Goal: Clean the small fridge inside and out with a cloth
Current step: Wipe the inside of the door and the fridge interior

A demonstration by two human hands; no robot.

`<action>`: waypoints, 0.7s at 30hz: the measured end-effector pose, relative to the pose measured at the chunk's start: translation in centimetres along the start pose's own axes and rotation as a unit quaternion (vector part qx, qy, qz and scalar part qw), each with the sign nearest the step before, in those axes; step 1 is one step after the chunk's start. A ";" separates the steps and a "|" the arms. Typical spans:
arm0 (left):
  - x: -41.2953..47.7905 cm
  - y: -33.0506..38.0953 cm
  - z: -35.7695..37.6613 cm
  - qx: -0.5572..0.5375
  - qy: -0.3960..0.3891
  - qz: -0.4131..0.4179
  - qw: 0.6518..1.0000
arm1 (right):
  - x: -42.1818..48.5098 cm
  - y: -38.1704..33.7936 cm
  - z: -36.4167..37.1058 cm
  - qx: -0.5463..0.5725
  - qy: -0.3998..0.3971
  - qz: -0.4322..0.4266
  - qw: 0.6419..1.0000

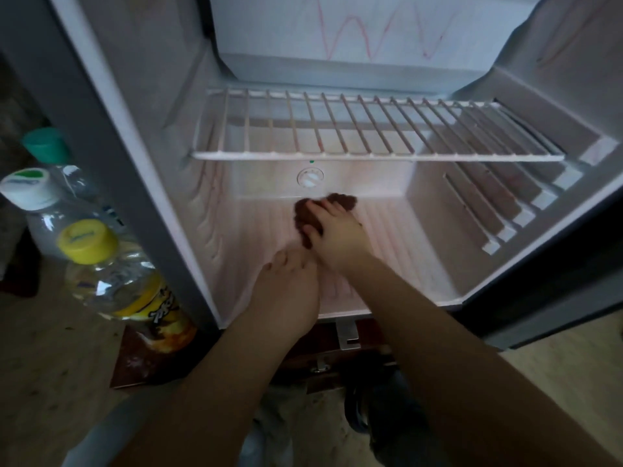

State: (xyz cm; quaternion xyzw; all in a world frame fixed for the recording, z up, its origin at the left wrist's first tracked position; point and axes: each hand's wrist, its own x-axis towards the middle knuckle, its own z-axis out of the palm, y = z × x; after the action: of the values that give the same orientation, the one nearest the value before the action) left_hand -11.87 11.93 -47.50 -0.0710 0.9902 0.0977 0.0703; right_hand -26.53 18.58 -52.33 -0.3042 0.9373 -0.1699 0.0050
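Step in hand: interior wipe of the small grey fridge with white plastic lining (161,136), lower compartment. The right hand (337,235) is pressing a bunched brown fleecy cloth (344,201) onto the ribbed white fridge floor (397,251), at the back edge just below the round white thermostat dial (310,177); its grip is clamping the cloth between thumb and fingers. The left hand (286,288) is resting on the floor nearer the front, beside the right wrist, grip apart and holding nothing. Reddish smears are showing on the floor and left wall, and red zigzag scribbles (364,35) on the upper back panel. Judgement: the inside is only partly done, and the next move is calling for firm strokes along the ribs, then working upward. Contents: the fridge is holding only the white wire shelf (371,129). Outside, at left, a clear plastic bottle with yellow cap (101,264), a clear bottle with white cap (30,188) and a teal-capped one (43,143) are standing; fill levels unclear.
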 end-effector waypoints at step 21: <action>-8.8 -3.1 0.8 -0.095 -0.031 -0.061 0.993 | -5.4 -7.7 1.7 0.092 -0.048 -0.183 0.978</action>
State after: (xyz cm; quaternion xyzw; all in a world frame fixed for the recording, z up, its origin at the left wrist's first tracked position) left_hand -2.71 10.19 -47.50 -0.1347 0.9675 0.1891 0.0997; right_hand -17.59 15.34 -51.93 -0.4763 0.8449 -0.2390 0.0469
